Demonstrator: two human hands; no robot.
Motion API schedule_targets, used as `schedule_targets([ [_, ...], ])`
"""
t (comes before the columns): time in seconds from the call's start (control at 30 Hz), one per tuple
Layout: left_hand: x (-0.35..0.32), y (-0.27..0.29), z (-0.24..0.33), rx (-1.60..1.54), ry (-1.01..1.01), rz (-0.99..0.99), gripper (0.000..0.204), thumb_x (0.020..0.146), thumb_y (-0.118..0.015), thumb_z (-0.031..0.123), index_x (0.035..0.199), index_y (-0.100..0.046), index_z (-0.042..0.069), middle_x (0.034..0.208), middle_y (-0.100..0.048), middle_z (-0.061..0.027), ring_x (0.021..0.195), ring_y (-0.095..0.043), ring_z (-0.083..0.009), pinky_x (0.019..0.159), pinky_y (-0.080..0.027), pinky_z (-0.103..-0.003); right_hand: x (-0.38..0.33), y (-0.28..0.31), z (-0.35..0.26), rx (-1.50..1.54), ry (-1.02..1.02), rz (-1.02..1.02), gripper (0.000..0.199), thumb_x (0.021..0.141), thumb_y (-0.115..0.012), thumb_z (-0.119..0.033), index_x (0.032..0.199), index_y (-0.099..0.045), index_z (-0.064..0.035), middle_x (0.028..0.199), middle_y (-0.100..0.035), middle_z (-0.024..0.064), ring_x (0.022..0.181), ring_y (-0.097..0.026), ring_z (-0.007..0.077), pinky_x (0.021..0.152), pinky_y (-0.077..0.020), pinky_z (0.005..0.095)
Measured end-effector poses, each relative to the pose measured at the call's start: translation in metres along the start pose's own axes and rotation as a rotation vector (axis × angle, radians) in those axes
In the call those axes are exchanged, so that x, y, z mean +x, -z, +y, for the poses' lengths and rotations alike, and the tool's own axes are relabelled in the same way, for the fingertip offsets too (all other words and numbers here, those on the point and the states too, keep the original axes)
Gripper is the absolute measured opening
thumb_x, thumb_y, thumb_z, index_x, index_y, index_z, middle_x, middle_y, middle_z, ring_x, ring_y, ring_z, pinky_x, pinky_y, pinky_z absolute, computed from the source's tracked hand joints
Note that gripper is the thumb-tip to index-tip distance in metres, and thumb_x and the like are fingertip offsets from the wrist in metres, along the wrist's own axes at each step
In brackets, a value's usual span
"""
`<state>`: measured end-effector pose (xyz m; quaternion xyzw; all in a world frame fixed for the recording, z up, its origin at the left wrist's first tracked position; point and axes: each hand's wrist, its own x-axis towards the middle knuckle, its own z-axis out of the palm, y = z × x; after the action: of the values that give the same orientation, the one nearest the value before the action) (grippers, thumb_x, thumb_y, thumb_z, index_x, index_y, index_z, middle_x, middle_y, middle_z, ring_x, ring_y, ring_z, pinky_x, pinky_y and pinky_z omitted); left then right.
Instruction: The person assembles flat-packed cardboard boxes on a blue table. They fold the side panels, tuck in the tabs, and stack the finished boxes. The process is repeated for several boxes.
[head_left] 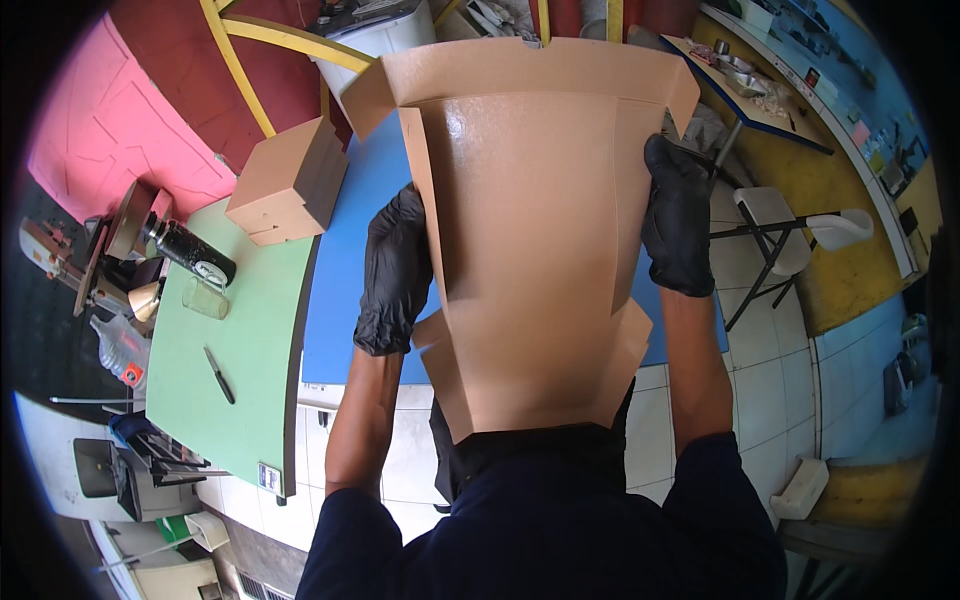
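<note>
Between the two black-gloved hands, dead centre of the view, a large flat brown cardboard box blank with a glossy inner face [530, 250] is held up off the tables, its flaps spread toward twelve o'clock and its narrow end down near the person's chest at six. The left hand [393, 272] is clamped on the sheet's edge at about nine o'clock of the panel, fingers wrapped behind it; the right hand [677, 218] grips the opposite edge at about three, a little higher. The hands are well apart, with the whole panel spanning them. Held only by its two side edges, the sheet could bow or crease off its fold lines if one hand pulls harder, and the slick surface may let a glove slide. Below it lies a blue table top [350, 290], and at nine o'clock a pale green table [250, 350] carries a black pen [219, 375], a clear glass tumbler [205, 298] and what looks like a dark bottle lying on its side [190, 252]. A folded brown cardboard box [288, 182] sits at ten o'clock.
</note>
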<state>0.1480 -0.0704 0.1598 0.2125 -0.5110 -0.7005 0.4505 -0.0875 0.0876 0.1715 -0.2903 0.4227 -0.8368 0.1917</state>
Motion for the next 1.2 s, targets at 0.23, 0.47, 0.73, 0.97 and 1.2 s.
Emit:
schedule_targets([
  [0.23,0.011,0.02,0.004,0.189,-0.038,0.182,0.029,0.105,-0.066,0.03,0.103,-0.076,0.002,0.088,-0.074,-0.0029,0.068,-0.065,-0.0119,0.065,-0.053,-0.028,-0.014,0.006,-0.004,-0.434,0.004,-0.356,0.023,0.104,-0.066,-0.016,0.116,-0.072,0.0027,0.105,-0.074,0.0083,0.091,-0.07,0.0136,0.082,-0.0573,0.0308],
  [0.47,0.007,0.034,0.005,0.242,0.173,-0.212,0.023,0.103,-0.068,0.018,0.117,-0.075,0.001,0.098,-0.077,-0.0053,0.079,-0.069,-0.0133,0.072,-0.057,-0.031,0.006,0.016,0.011,-0.135,-0.083,-0.098,0.021,0.103,-0.068,-0.019,0.109,-0.074,-0.0006,0.094,-0.073,0.0016,0.082,-0.067,0.0092,0.077,-0.0555,0.0284],
  [0.73,0.017,0.054,0.011,0.381,0.163,-0.079,0.016,0.099,-0.071,0.011,0.105,-0.076,-0.002,0.091,-0.076,-0.0069,0.078,-0.071,-0.0142,0.072,-0.058,-0.031,-0.006,0.023,0.01,-0.403,-0.375,-0.381,0.025,0.101,-0.068,-0.016,0.118,-0.073,0.0019,0.098,-0.075,0.0052,0.081,-0.07,0.0126,0.076,-0.0585,0.0315],
  [0.97,0.02,0.069,0.006,0.53,0.167,-0.374,0.016,0.094,-0.078,0.013,0.102,-0.077,-0.002,0.085,-0.074,-0.0048,0.074,-0.067,-0.0124,0.07,-0.056,-0.03,0.005,0.03,0.006,-0.252,-0.253,-0.409,0.025,0.098,-0.073,-0.017,0.114,-0.075,0.0025,0.091,-0.075,0.0045,0.082,-0.068,0.0111,0.079,-0.0582,0.0304],
  [1.2,0.021,0.069,0.007,0.553,0.213,-0.323,0.017,0.091,-0.081,0.011,0.095,-0.075,-0.005,0.082,-0.074,-0.0065,0.071,-0.066,-0.0119,0.065,-0.054,-0.03,0.023,0.044,0.004,-0.703,-0.232,-0.621,0.022,0.087,-0.082,-0.013,0.102,-0.076,0.0011,0.086,-0.073,0.0033,0.081,-0.066,0.0104,0.081,-0.0532,0.0298],
])
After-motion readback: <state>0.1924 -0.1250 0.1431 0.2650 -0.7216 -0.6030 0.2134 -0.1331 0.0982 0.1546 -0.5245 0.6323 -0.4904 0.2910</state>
